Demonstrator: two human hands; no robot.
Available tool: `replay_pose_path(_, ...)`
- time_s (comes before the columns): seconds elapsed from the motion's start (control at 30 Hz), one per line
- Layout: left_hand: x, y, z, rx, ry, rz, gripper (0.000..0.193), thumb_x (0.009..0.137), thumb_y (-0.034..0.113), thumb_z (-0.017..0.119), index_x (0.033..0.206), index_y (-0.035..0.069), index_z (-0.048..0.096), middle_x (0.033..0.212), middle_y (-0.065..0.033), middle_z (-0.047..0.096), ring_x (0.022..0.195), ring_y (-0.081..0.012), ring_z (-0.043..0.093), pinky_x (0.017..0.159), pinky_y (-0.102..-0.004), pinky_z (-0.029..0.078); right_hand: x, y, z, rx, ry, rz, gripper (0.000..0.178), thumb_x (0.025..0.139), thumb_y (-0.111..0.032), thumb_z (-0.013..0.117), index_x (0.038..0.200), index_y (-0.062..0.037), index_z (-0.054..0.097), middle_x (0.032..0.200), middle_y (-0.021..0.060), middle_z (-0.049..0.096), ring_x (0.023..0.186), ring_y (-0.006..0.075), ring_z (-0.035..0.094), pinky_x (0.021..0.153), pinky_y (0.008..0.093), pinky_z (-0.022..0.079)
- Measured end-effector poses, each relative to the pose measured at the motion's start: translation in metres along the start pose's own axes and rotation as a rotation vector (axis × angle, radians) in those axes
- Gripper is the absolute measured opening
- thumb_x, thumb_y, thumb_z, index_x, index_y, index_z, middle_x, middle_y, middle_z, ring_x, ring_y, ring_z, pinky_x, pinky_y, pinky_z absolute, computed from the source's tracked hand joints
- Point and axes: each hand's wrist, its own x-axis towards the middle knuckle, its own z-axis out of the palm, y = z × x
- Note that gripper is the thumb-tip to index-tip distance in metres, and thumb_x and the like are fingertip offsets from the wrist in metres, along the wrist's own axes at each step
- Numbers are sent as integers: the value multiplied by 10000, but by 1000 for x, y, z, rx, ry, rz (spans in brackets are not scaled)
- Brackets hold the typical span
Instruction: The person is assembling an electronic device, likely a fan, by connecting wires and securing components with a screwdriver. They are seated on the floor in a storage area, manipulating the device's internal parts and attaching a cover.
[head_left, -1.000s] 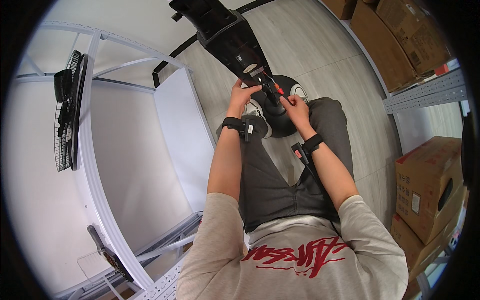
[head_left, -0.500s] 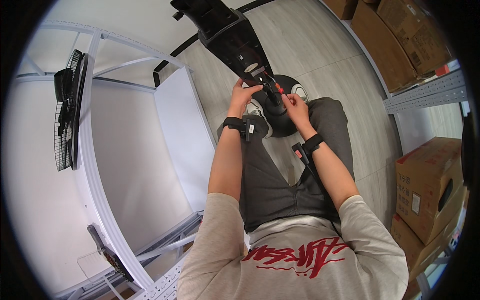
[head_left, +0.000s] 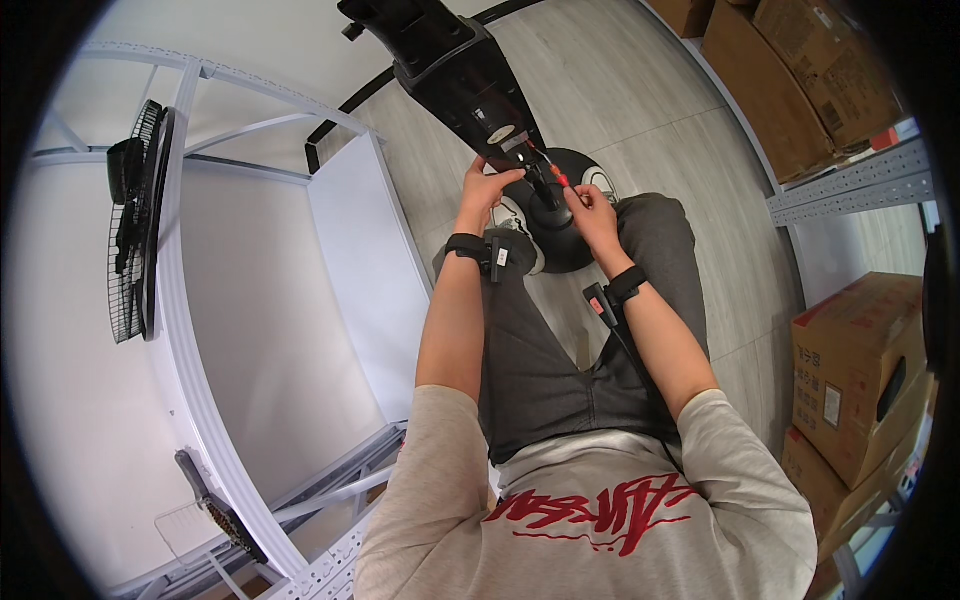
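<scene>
A black appliance housing (head_left: 465, 85) stands tilted in front of me, on a post above a round black base (head_left: 563, 245). My left hand (head_left: 487, 193) grips the lower left edge of the housing; its thumb lies across the front and the other fingers are partly hidden behind. In my right hand (head_left: 594, 215), closed in a pinch, is a slim screwdriver (head_left: 562, 178) with a red-orange handle. Its tip points up and left at the lower end of the housing, near a pale round label (head_left: 502, 134). Whether the tip touches a screw is too small to tell.
On the left stands a white metal shelf frame (head_left: 178, 270) with a black fan grille (head_left: 135, 225) and a dark brush-like item (head_left: 215, 505). Cardboard boxes (head_left: 860, 375) are stacked on the right, with more boxes (head_left: 765, 85) on a shelf above. My shoes flank the base.
The screwdriver has shifted slightly, its handle now showing more plainly above my right fingers. My left hand stays on the housing, which has barely moved.
</scene>
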Motion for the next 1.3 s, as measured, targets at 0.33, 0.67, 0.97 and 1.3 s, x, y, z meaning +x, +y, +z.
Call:
replay_pose_path(0.33, 0, -1, -1, -16, -11, 4, 645, 709, 75, 868, 1223, 11, 485, 623, 36, 530, 394, -38, 349, 385, -236, 208, -1, -21, -17, 496, -308, 382, 355, 1000, -409, 578, 992, -66, 667, 694, -52, 580, 543, 32, 473, 470, 194, 324)
replay_pose_path(0.67, -3, 1, -1, -11, -10, 6, 638, 710, 75, 865, 1220, 9, 488, 613, 41, 521, 395, -40, 347, 388, -237, 209, -2, -14, -10, 290, -240, 290, 438, 1030, -445, 496, 996, -52, 687, 679, -48, 565, 541, 41, 465, 463, 207, 322)
replay_pose_path(0.97, -1, -2, -1, 5, 6, -1, 627, 716, 86, 863, 1216, 8, 492, 638, 39, 533, 398, -39, 352, 387, -234, 217, -1, -17, -6, 313, -214, 283, 397, 1030, -427, 507, 987, -73, 681, 681, -50, 586, 536, 32, 461, 455, 206, 315)
replay_pose_path(1.3, -1, -1, -1, -5, 1, 4, 623, 718, 77, 862, 1215, 14, 491, 633, 35, 532, 399, -38, 353, 383, -236, 213, -5, -24, -2, 319, -149, 193, 304, 1005, -353, 582, 985, -53, 632, 743, -11, 644, 544, 40, 499, 472, 206, 345)
